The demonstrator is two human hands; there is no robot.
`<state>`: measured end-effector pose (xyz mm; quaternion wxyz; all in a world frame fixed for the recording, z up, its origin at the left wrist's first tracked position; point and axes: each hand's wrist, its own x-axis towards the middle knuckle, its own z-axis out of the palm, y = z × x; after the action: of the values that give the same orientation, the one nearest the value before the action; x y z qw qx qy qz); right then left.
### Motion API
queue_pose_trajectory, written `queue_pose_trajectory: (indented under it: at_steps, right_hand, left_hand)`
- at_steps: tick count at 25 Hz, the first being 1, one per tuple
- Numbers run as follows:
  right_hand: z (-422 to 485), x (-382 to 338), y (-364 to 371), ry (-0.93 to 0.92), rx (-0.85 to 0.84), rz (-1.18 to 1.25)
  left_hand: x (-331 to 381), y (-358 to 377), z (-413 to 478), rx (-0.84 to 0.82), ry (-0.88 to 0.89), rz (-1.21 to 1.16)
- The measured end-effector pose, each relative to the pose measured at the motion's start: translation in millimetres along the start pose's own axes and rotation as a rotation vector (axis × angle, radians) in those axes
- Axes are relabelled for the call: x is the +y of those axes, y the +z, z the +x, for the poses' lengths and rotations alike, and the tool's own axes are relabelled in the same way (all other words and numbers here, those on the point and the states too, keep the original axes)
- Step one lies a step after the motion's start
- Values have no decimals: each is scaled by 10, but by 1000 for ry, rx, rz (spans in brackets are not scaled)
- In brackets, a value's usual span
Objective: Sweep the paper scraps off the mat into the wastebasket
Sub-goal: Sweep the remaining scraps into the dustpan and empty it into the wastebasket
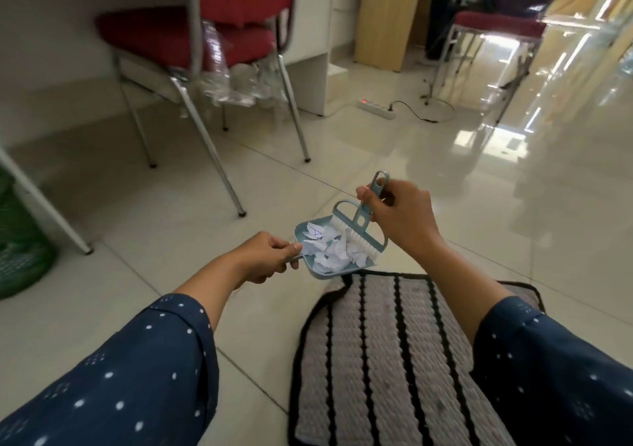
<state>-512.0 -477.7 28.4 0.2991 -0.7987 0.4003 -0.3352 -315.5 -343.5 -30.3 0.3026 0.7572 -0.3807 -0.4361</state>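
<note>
1. Left hand [263,257]: fist closed around the handle of a light-blue dustpan [303,231], pan raised above the tiled floor [178,233].
2. Right hand [397,219]: fingers pinched on the handle of a matching small brush [363,221], white bristles down inside the pan, pressed against the heap.
3. Paper scraps [330,248]: white torn pieces piled in the dustpan, one near the far rim with blue ink marks; heap between bristles and the pan's handle side.
4. Mat [383,353]: grey woven, black stripes and black border, flat on the floor just below and right of the pan; visible part bare of scraps, right portion hidden by the forearm.
5. Sleeves [137,377]: dark blue with white dots, on both forearms.
6. Wastebasket [20,243]: green, at the left edge, well apart from the pan, partly cut off by the frame.
7. Red chair [191,41]: metal legs, beyond the hands, clear plastic beneath the seat.
8. Power strip [376,107]: white, red light on, farther back on the floor, black cable attached.
</note>
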Motion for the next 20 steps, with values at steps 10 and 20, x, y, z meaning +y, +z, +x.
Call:
queue_pose_trajectory:
  at_steps: [10, 20]
  right_hand:
    - [313, -1905, 1766, -211, -176, 3]
    - [170, -3490, 3802, -283, -391, 160]
  left_hand:
    - [-1019, -2026, -955, 255, -127, -135]
    - [-2223, -3739, -1787, 542, -354, -175]
